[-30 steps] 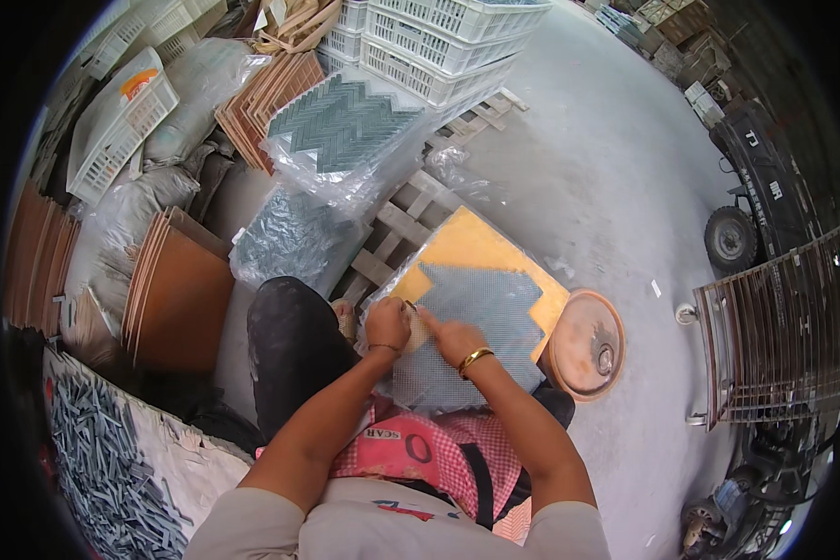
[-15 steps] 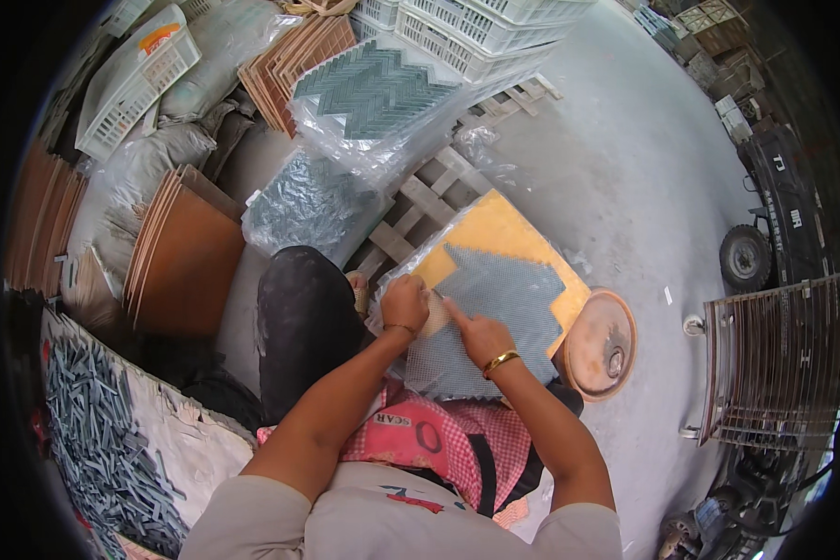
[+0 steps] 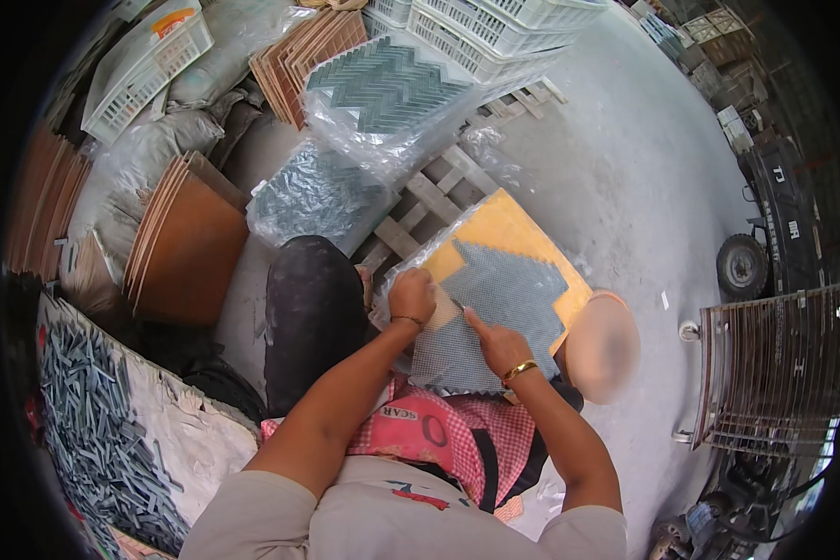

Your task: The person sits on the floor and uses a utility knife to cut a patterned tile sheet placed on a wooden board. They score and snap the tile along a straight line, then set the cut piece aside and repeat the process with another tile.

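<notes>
A grey mosaic mesh sheet point(image 3: 504, 289) with a zigzag edge lies on a yellow board point(image 3: 499, 229) in front of my knees. My left hand point(image 3: 411, 297) is closed in a fist on the sheet's near left edge. My right hand point(image 3: 497, 343), with a gold bracelet on the wrist, rests on the sheet just to the right. Its index finger stretches toward the left hand. A small pale piece point(image 3: 444, 308) shows between the two hands. A pink checked cloth point(image 3: 439, 434) covers my lap.
A wooden pallet point(image 3: 429, 201) carries plastic-wrapped mosaic sheets point(image 3: 383, 93). Brown tile stacks point(image 3: 182, 247) stand at left, white crates point(image 3: 495, 23) at the back. A round orange lid point(image 3: 602, 345) lies right of the board. A heap of grey strips point(image 3: 89, 420) sits lower left, a metal rack point(image 3: 770, 369) at right.
Both hands stay on the near left part of the sheet. The right hand's index finger has stretched out toward the left hand. The view has shifted slightly.
</notes>
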Demonstrator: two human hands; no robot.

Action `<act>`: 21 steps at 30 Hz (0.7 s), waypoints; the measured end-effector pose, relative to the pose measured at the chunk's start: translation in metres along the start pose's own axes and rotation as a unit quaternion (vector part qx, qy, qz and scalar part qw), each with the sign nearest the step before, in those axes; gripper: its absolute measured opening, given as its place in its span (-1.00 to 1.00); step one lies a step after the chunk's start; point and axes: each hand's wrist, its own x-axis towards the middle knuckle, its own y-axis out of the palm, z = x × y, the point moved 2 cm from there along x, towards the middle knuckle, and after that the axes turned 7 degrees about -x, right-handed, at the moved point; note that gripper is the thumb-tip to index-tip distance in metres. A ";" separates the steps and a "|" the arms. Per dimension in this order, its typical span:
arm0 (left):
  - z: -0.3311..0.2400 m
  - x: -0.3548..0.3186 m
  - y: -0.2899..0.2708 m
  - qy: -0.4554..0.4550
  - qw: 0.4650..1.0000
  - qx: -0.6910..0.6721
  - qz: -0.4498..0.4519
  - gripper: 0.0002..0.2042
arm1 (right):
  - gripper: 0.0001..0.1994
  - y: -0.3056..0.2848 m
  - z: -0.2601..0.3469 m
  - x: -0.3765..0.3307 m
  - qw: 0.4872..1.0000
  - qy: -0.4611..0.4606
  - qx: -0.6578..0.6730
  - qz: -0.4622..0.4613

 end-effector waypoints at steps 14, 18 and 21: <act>-0.008 -0.001 -0.011 0.045 0.996 -0.051 0.051 -0.90 | -0.46 -0.003 -0.012 -0.018 0.999 0.003 0.043 -0.011; -0.007 -0.007 -0.013 0.053 0.992 -0.085 0.082 -0.94 | -0.41 -0.017 -0.017 -0.038 0.983 0.057 0.150 -0.089; -0.011 -0.005 -0.003 0.042 0.989 -0.022 0.138 -0.93 | -0.42 -0.015 -0.017 -0.045 0.967 0.092 0.207 -0.120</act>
